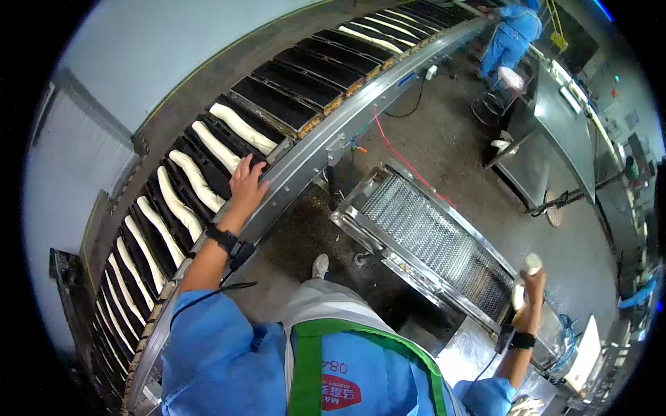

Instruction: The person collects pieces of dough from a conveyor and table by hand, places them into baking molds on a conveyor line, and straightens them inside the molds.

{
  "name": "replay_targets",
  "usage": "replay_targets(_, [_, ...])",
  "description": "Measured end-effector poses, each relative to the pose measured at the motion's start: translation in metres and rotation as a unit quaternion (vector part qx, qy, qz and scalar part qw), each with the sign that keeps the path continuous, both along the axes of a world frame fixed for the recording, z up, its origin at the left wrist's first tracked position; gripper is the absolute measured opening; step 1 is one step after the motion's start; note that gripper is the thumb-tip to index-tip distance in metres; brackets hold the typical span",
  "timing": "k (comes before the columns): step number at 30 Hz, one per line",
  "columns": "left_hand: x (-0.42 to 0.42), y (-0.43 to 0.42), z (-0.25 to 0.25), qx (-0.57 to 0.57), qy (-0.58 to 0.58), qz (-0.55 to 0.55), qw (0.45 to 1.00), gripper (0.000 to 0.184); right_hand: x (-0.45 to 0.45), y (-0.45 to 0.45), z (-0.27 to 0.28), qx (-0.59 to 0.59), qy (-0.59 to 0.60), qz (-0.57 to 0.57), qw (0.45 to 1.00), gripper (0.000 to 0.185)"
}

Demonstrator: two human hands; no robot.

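Observation:
Long pale dough strips (241, 128) lie one per black tray on a curved conveyor line. My left hand (248, 182) rests at the near end of a tray, by the conveyor's metal rail, with its fingers apart and nothing in it. Out to the right, my right hand (533, 286) is closed round a piece of pale dough (519, 294), which sticks out above and below the fingers. That hand is above the far end of a metal mesh belt (430, 222).
Bare black trays (276, 101) follow farther along the conveyor rail (333, 132). A co-worker in blue (512, 38) stands at the back right near a metal table (565, 132). A red cable (409, 163) crosses the floor. More dough (528, 405) lies at the bottom right.

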State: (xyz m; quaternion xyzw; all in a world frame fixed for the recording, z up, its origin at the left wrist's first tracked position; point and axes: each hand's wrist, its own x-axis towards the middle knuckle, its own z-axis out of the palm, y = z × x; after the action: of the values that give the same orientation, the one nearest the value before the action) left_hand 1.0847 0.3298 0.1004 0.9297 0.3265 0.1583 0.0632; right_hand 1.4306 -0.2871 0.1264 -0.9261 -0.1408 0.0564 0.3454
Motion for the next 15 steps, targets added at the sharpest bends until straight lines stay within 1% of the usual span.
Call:
replay_targets(1, [0.012, 0.010, -0.008, -0.010, 0.000, 0.003, 1.000, 0.043, -0.005, 0.030, 0.045, 0.010, 0.025, 0.005, 1.000, 0.037])
replay_targets(3, [0.038, 0.025, -0.016, -0.036, -0.030, -0.012, 0.999, 0.046, -0.029, 0.097, 0.112, 0.192, 0.073, 0.006, 0.979, 0.037])
replay_targets(4, [0.051, 0.027, -0.012, -0.052, -0.021, 0.005, 0.998, 0.047, -0.043, 0.136, 0.139, 0.234, 0.062, 0.013, 0.970, 0.041])
replay_targets(5, [0.062, 0.029, -0.007, -0.067, -0.012, 0.022, 0.997, 0.049, -0.054, 0.172, 0.160, 0.277, 0.052, 0.020, 0.959, 0.044])
replay_targets(6, [0.071, 0.040, -0.015, -0.081, -0.013, 0.015, 0.997, 0.052, -0.063, 0.205, 0.171, 0.275, 0.049, 0.024, 0.960, 0.044])
replay_targets(7, [0.078, 0.051, -0.022, -0.104, -0.024, 0.014, 0.994, 0.053, -0.073, 0.237, 0.182, 0.356, 0.054, 0.092, 0.929, 0.045])
replay_targets(8, [0.084, 0.059, -0.022, -0.163, -0.067, 0.027, 0.984, 0.053, -0.076, 0.266, 0.187, 0.433, 0.061, 0.160, 0.885, 0.045])
replay_targets(9, [0.091, 0.066, -0.021, -0.219, -0.111, 0.040, 0.969, 0.054, -0.070, 0.294, 0.186, 0.434, 0.078, 0.196, 0.876, 0.047])
replay_targets(10, [0.096, 0.069, -0.020, -0.363, -0.226, 0.077, 0.900, 0.056, -0.070, 0.329, 0.185, 0.445, 0.094, 0.222, 0.862, 0.047])
replay_targets(11, [0.099, 0.080, -0.023, -0.490, -0.337, 0.116, 0.795, 0.057, -0.067, 0.395, 0.173, 0.487, 0.114, 0.247, 0.830, 0.048])
replay_targets(12, [0.098, 0.088, -0.018, -0.531, -0.357, 0.099, 0.762, 0.064, -0.076, 0.440, 0.171, 0.514, 0.148, 0.267, 0.802, 0.044])
replay_targets(13, [0.098, 0.095, -0.020, -0.527, -0.361, 0.105, 0.762, 0.064, -0.067, 0.476, 0.151, 0.469, 0.160, 0.284, 0.821, 0.036])
replay_targets(14, [0.099, 0.101, -0.024, -0.535, -0.379, 0.085, 0.751, 0.066, -0.074, 0.519, 0.141, 0.426, 0.152, 0.266, 0.851, 0.031])
replay_targets(15, [0.101, 0.106, -0.026, -0.542, -0.394, 0.064, 0.739, 0.068, -0.075, 0.556, 0.119, 0.384, 0.067, 0.322, 0.863, 0.033])
